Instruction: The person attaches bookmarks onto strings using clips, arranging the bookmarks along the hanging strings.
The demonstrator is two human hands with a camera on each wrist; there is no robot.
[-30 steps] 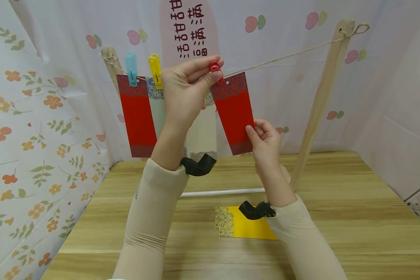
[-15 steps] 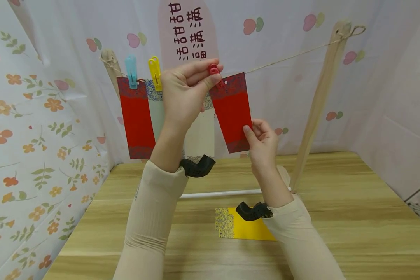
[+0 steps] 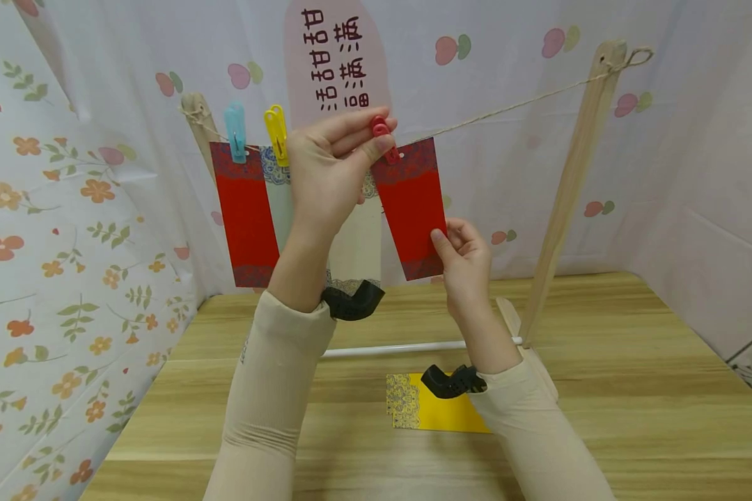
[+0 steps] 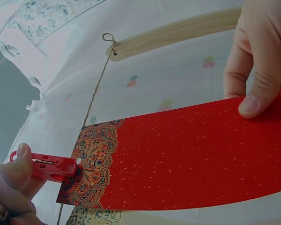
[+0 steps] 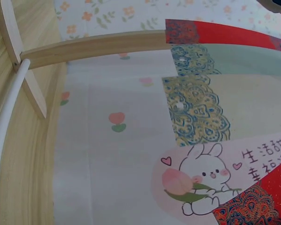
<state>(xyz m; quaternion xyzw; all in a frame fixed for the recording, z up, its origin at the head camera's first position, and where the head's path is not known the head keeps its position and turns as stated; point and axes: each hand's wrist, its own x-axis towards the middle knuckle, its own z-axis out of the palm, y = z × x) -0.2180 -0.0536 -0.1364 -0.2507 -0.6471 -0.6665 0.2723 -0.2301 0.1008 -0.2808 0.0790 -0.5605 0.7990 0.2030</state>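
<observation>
My left hand (image 3: 329, 170) pinches a red clothespin (image 3: 385, 139) between thumb and fingers. The clothespin's jaws sit over the patterned top edge of a red paper card (image 3: 411, 209), right at the twine (image 3: 495, 111). In the left wrist view the clothespin (image 4: 51, 166) overlaps the card's ornate end beside its small hole. My right hand (image 3: 470, 264) pinches the card's lower right edge. Left of it hang another red card (image 3: 246, 216) under a blue clothespin (image 3: 235, 132), a pale green card (image 3: 280, 209) under a yellow clothespin (image 3: 277, 134), and a cream card (image 3: 357, 236), partly hidden by my left hand.
Wooden posts (image 3: 570, 188) hold the twine, which slopes up to the right. A white rod (image 3: 401, 347) runs low between them. Yellow cards (image 3: 445, 410) lie on the wooden table (image 3: 351, 445), partly under my right forearm. A printed curtain (image 3: 526, 160) stands behind.
The red card, the clothespin and both hands sit slightly lower and further left in the head view. Both hands keep their pinch throughout.
</observation>
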